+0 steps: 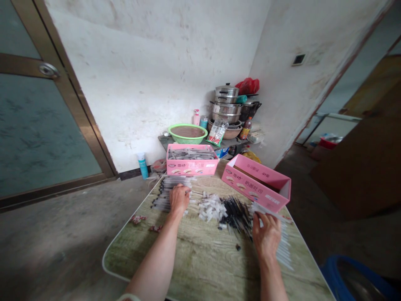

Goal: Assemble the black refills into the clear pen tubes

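Observation:
My left hand (179, 198) is closed at the row of pens (166, 191) with clear barrels and dark ends. A thin rod, seemingly part of a pen, sticks out to the right from its fingertips. On the right, my right hand (266, 235) has its fingers curled together beside clear pen barrels (284, 250); what they pinch is hidden. Between the hands lie a heap of small white pieces (211, 207) and a heap of thin black pen parts (234, 213). One small black piece (238, 247) rests apart, nearer to me.
A pink box (192, 168) full of pens stands at the table's far edge. Another pink box (255, 188) sits angled at the right. Behind are a green basin (188, 139) and stacked pots (226, 109). A blue tub (336, 276) is on the floor at right.

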### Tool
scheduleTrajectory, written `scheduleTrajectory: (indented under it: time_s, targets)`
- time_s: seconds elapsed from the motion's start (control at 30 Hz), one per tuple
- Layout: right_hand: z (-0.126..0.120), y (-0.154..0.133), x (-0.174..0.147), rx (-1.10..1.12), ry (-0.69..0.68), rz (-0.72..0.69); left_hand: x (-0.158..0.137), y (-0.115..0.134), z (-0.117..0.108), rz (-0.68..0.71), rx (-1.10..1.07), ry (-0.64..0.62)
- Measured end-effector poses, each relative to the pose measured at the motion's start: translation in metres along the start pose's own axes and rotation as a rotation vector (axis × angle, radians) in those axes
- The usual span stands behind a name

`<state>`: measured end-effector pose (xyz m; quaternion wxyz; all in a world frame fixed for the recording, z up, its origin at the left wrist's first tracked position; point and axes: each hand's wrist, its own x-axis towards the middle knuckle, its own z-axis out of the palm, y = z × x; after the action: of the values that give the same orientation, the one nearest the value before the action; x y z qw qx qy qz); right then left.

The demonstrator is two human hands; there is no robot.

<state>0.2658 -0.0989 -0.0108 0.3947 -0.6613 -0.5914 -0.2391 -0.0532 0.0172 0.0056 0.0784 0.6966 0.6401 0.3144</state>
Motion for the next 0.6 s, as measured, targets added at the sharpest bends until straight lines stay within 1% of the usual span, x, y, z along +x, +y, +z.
scheduleTrajectory:
  time_s: [0.07,0.13,0.3,0.47,0.53,0.6]
  targets:
    - [0.0,-0.001,0.0,0.001,-0.002,0.008,0.0,0.002,0.002,0.015,0.021,-0.063]
    - [-0.001,-0.003,0.001,0.011,-0.007,0.018,-0.001,0.005,0.002,0.029,0.022,-0.099]
    - [-0.003,-0.008,0.002,0.06,-0.007,0.048,-0.002,0.008,-0.002,0.123,-0.029,-0.125]
    - [-0.003,-0.009,0.002,0.074,-0.01,0.061,-0.006,0.01,-0.004,0.188,0.089,-0.224]
    - [-0.003,-0.009,0.001,0.076,-0.014,0.058,-0.007,0.013,-0.006,0.211,0.107,-0.223]
    - [-0.002,-0.01,0.001,0.084,-0.01,0.053,-0.007,0.018,-0.009,0.24,0.064,-0.184]
